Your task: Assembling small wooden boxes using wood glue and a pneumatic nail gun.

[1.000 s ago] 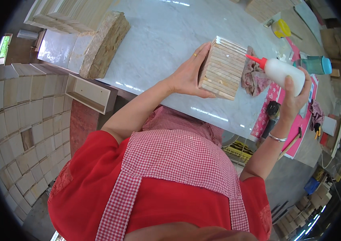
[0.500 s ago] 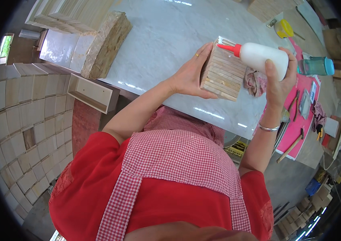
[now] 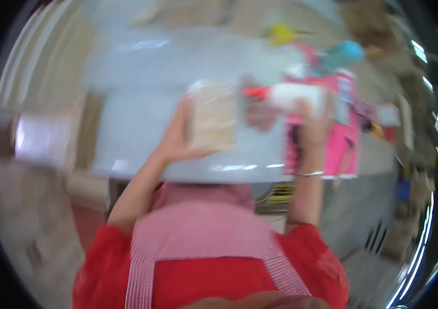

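Observation:
The picture is smeared by motion. My left hand (image 3: 180, 139) grips a stack of thin wooden pieces (image 3: 213, 118) by its left side and bottom, over the pale tabletop (image 3: 136, 123). White streaks show faintly along the stack's top edge. In my right hand (image 3: 313, 121) is a white squeeze bottle (image 3: 291, 97), lying nearly level with its red nozzle pointing left. A gap separates the nozzle tip from the stack. Behind the nozzle, a crumpled rag (image 3: 260, 116) rests on the table.
Right of the table's middle lies a pink sheet (image 3: 345, 149) with tools on it. A teal jar (image 3: 340, 55) with a blue lid and a yellow container (image 3: 281, 34) stand farther back. A brown block (image 3: 89, 126) borders the left side, near stacked boards (image 3: 38, 56).
My head has turned, so the whole view has shifted and blurred. The bottle's nozzle, formerly at the stack's top edge, has drawn away to the right. Both hands keep their holds.

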`<state>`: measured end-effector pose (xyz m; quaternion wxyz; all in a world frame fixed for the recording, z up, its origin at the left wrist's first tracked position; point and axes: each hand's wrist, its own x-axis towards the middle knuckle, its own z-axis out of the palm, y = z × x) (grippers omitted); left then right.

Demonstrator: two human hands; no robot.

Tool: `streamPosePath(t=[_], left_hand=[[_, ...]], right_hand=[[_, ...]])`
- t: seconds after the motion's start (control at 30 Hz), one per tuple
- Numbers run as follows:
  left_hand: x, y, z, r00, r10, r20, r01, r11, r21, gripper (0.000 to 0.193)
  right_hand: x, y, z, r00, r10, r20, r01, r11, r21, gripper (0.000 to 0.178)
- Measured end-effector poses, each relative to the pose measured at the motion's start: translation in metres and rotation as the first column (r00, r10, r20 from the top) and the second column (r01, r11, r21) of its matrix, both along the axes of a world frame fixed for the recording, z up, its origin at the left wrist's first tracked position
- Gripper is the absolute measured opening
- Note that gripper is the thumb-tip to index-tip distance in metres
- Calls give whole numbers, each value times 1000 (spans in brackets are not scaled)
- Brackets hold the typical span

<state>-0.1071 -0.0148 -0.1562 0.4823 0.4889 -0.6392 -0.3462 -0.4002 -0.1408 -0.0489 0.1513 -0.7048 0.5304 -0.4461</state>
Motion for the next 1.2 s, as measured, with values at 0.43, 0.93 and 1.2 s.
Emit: streamPosePath(t=[0.43,0.93,1.2], left_hand=[[-7,2,-9,992,16,-125,-21,999,-37,127],[-12,-5,3,989,11,-145,-13,1000,-16,126],[-6,7,-9,971,10,-239,2,999,52,126]], right_hand=[[36,33,-5,677,88,730,-118,993,-11,48],[48,35,0,665,72,743,-102,995,-4,46],[51,50,-2,606,59,793,-166,985,54,51]])
